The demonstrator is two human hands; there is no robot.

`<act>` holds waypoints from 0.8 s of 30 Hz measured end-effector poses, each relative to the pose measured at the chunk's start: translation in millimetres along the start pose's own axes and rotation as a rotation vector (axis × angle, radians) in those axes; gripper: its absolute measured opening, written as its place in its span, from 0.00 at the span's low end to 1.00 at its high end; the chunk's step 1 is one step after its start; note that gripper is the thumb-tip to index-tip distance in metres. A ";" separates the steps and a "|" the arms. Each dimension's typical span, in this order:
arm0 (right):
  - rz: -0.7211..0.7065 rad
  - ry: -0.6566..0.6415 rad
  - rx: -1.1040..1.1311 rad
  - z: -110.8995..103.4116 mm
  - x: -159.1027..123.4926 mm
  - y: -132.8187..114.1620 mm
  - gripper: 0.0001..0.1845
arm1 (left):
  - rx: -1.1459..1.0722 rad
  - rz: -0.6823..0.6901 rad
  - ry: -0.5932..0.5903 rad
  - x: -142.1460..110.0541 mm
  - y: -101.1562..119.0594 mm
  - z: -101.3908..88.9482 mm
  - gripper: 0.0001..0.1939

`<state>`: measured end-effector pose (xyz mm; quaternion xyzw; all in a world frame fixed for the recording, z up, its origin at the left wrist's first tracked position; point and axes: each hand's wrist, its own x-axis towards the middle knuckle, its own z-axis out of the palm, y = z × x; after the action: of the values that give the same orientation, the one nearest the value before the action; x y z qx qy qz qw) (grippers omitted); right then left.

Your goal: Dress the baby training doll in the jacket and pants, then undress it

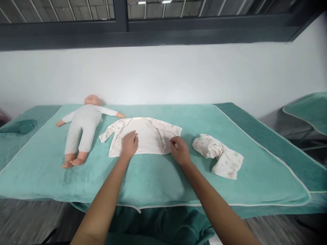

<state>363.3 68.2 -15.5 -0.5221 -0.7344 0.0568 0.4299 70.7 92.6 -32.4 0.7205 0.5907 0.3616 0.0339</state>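
A white baby shirt [146, 134] with a small print on its sleeves lies spread out, its front laid open and the plain inside showing. My left hand [129, 144] rests flat on its left part, fingers stretched out. At the shirt's right edge, my right hand [180, 149] has its fingers curled together on the cloth; the fingertips are partly hidden. To the left, a baby doll [85, 124] in a white suit lies on its back with arms spread, one hand close to the shirt's sleeve. Crumpled printed baby clothing [222, 154] lies right of my right hand.
All of this lies on a green padded cover [158, 180] with a white-edged border. Behind it rises a white wall [163, 75] under a dark window frame [178, 29] with bars. Another green-covered surface [310, 109] stands at the far right.
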 end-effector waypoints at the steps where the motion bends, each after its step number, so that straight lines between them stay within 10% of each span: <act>1: 0.145 0.098 -0.003 -1.3 9.3 11.7 0.07 | -0.001 -0.003 0.001 0.2 0.3 -0.4 0.14; 6: 0.607 0.012 -0.148 1.2 51.7 61.7 0.16 | -0.014 -0.031 0.008 0.9 3.0 -2.7 0.14; 19: 0.325 0.211 -0.267 6.5 75.9 95.2 0.21 | -0.035 -0.043 0.052 -0.7 3.2 -1.3 0.14; 24: 0.141 0.066 -0.244 15.8 54.7 74.4 0.19 | -0.030 -0.057 0.039 -1.5 4.1 -1.1 0.14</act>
<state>401.1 151.9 -33.7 -0.6225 -0.6826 -0.0199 0.3823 73.4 89.7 -30.3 0.6956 0.6061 0.3833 0.0436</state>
